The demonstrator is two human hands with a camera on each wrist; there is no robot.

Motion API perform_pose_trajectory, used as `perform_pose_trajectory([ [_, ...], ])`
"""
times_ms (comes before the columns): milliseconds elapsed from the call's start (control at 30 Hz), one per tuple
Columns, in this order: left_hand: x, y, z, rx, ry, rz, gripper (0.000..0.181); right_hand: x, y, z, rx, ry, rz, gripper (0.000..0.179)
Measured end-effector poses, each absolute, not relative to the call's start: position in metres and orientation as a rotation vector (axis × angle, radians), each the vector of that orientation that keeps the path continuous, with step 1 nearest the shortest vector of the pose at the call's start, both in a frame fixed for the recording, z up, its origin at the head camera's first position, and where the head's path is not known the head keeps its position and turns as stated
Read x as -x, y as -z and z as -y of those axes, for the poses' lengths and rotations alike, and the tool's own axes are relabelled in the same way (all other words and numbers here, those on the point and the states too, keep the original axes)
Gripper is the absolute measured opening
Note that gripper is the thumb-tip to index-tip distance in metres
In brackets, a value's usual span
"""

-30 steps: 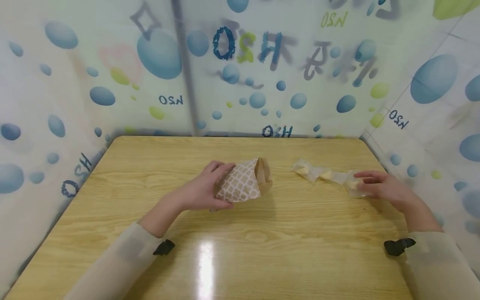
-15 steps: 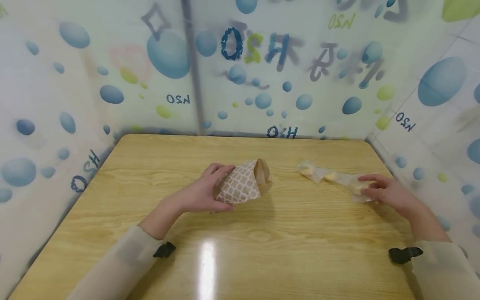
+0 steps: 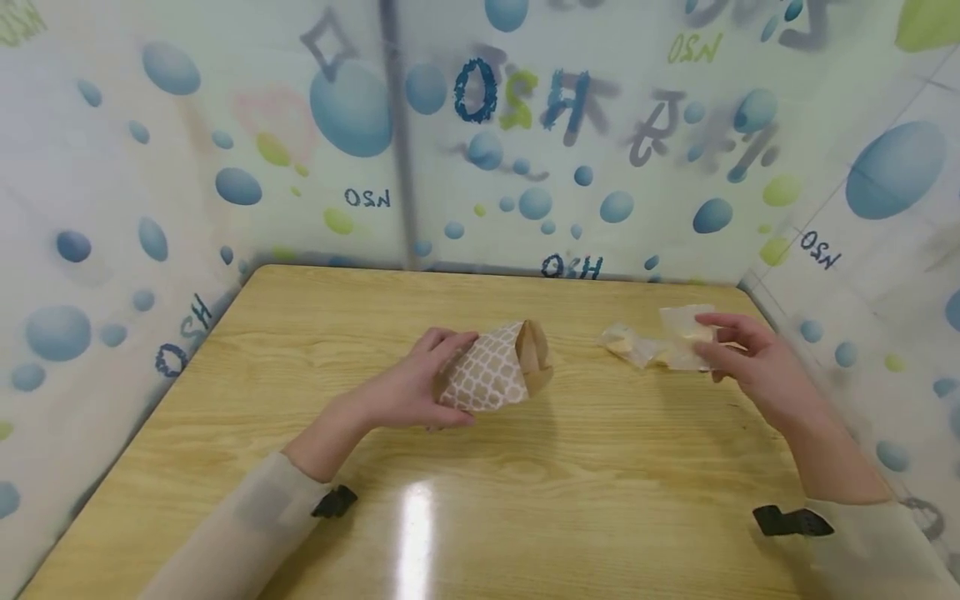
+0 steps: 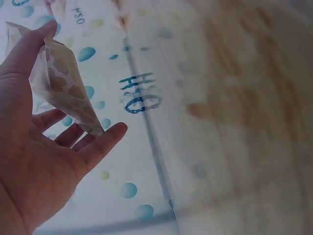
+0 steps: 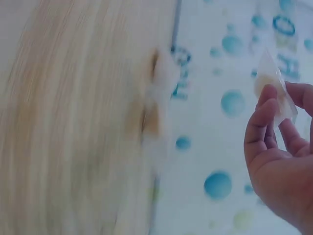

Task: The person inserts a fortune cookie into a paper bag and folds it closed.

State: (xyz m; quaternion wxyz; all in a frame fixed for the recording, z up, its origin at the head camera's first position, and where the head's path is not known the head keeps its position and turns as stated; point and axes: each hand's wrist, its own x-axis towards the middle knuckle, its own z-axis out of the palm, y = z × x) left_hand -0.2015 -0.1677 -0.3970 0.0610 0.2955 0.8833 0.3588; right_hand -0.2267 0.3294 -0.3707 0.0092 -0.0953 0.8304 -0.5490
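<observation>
My left hand (image 3: 408,387) grips a brown paper bag (image 3: 487,371) with a white lattice print, thumb on one side and fingers on the other. The bag lies on its side in the hand, its mouth facing right. In the left wrist view the bag (image 4: 66,81) tapers to a corner near a fingertip. My right hand (image 3: 761,367) pinches a small clear packet (image 3: 681,332) with something pale inside, raised over the table. The right wrist view has that packet (image 5: 269,76) between thumb and fingers. Two similar packets, one of them here (image 3: 628,344), lie on the table, the second partly hidden.
The wooden table (image 3: 480,517) is bounded at the back and right by walls hung with a bubble-printed sheet (image 3: 480,192). Dark straps (image 3: 792,521) sit at both sleeves. A bright glare streak (image 3: 415,542) crosses the tabletop near the front.
My right hand has taken hold of the rightmost packet and lifted it up and to the left. The left hand keeps its hold on the bag. The head view has shifted slightly.
</observation>
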Motion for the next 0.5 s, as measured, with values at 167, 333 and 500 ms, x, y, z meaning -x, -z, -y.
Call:
perform_pose_trajectory([
  [167,0.203,0.398,0.168,-0.884,-1.086,-2.693,0.117,0.222,0.359,-0.266,0.391,1.715,-2.502,0.039],
  [333,0.204,0.398,0.170,-0.861,-1.080,-2.718,0.120,0.221,0.349,-0.218,0.472,1.741,-2.396,0.045],
  [500,0.207,0.399,0.173,-0.829,-1.067,-2.762,0.117,0.225,0.345,-0.188,0.555,1.737,-2.318,0.047],
])
